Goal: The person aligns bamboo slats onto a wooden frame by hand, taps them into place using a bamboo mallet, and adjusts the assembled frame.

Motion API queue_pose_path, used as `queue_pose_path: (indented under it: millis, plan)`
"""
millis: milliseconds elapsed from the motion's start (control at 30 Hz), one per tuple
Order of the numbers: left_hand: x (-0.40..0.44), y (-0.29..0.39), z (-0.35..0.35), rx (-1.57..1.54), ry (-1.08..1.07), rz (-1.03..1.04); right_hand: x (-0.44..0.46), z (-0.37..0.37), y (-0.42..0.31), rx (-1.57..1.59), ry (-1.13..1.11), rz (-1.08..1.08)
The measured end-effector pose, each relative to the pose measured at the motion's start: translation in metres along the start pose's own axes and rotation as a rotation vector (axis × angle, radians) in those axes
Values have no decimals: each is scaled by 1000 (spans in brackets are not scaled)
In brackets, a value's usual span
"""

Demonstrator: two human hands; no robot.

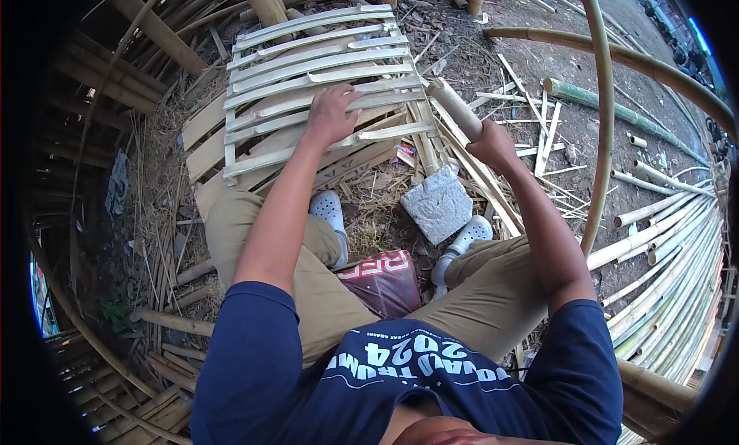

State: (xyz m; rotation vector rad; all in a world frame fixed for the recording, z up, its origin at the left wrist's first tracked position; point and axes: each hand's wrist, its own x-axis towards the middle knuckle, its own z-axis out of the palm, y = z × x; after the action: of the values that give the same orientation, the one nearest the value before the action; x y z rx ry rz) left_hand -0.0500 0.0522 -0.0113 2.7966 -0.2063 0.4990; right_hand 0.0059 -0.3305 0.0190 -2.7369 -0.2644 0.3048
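A panel of pale split-bamboo slats (pixel 289 85), laid crosswise over side strips, lies in front of me. My left hand (pixel 331 115) rests on its middle slats, fingers apart and partly bent, touching but not wrapped round any slat. My right hand (pixel 493 147) is closed round the near end of a short, thick wooden club (pixel 456 110). The club's far end is beside the panel's right edge. Under the panel are flat wooden boards (pixel 204 141). A rough grey stone block (pixel 437 204) sits on the ground between my feet, nearer the right one.
Long bamboo poles (pixel 670 252) lie bundled at the right. A curved upright pole (pixel 603 122) and a green pole (pixel 616 110) are nearby. Split strips (pixel 546 137) litter the ground. Bamboo framing (pixel 115 75) stands at the left. A dark red sack (pixel 382 282) lies between my legs.
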Motion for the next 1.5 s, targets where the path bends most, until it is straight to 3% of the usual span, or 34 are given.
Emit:
queue_pose_path:
  millis: [167, 233, 267, 367, 400, 467, 567, 600, 733, 933, 1067, 1167, 1200, 1300, 1433, 1500]
  plan:
    - [52, 16, 9, 109, -173, 120, 24, 7, -7, -76, 27, -82]
    - [61, 22, 19, 188, -126, 191, 32, 7, -10, -106, -17, -81]
    - [64, 20, 22, 270, -241, 210, 34, 8, -12, -104, 10, -90]
    - [58, 4, 51, 195, -131, 237, 44, 12, -11, -137, -12, -99]
    - [61, 14, 39, 261, -276, 173, 44, 9, -12, -149, -4, -110]
    - [61, 17, 45, 335, -210, 190, 38, 4, -15, -174, -4, -136]
    - [60, 17, 47, 387, -194, 192, 52, 4, 2, -66, 193, -201]
    - [61, 16, 48, 372, -209, 188, 51, 3, 1, 122, 332, -229]
    - [61, 6, 57, 348, -184, 205, 53, 4, 7, -272, 144, -218]
    - [61, 8, 58, 382, -169, 197, 47, 17, 6, -119, 298, -281]
    - [62, 12, 54, 329, -173, 193, 61, 20, 25, -265, 181, -266]
    - [62, 12, 52, 334, -169, 189, 51, 4, 7, 55, 472, -215]
    - [62, 11, 53, 344, -169, 191, 46, 7, -3, 312, 641, -222]
    - [63, 10, 55, 332, -201, 196, 50, 10, 13, -260, 312, -331]
    - [64, 11, 55, 345, -203, 185, 48, 19, 7, -142, 449, -284]
    - [63, 11, 56, 343, -205, 185, 48, 19, 10, -197, 392, -315]
